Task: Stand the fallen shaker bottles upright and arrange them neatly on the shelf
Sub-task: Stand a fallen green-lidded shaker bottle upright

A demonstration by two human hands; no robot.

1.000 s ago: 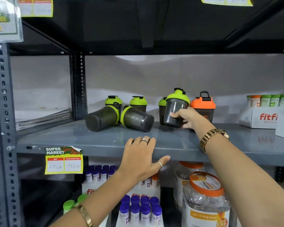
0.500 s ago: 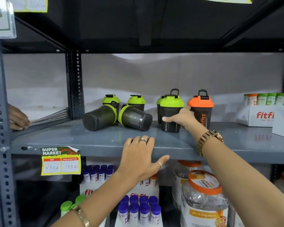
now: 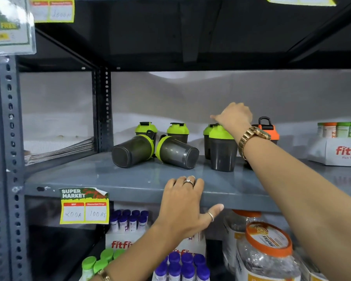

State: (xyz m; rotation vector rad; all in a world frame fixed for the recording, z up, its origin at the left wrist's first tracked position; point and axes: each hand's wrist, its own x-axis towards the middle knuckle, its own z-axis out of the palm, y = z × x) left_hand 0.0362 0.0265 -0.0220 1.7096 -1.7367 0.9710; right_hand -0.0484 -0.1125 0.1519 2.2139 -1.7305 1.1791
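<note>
Two dark shaker bottles with green lids lie on their sides on the grey shelf [image 3: 109,179], the left one [image 3: 132,151] and the right one [image 3: 178,153] with bases toward me. Behind them stand two upright green-lid shakers [image 3: 146,128] [image 3: 177,130]. To the right, another green-lid shaker [image 3: 222,153] stands upright, a further one [image 3: 206,138] just behind it. My right hand [image 3: 234,116] sits on top of its lid, fingers curled and hiding the carry loop. An orange-lid shaker [image 3: 268,130] stands behind my wrist. My left hand [image 3: 182,201] rests flat on the shelf's front edge.
A white fitfizz box [image 3: 340,152] with small tubes on top stands at the right. Stacked papers [image 3: 61,149] lie beyond the perforated post [image 3: 102,110] on the left. A yellow price tag [image 3: 83,206] hangs on the shelf lip. Jars [image 3: 267,252] and purple-capped tubes [image 3: 182,266] fill the shelf below.
My right hand tipped the tilted green-lid shaker upright onto the shelf, then rose from its body to its lid. My left hand stayed put. Another person's hand at the left papers is gone.
</note>
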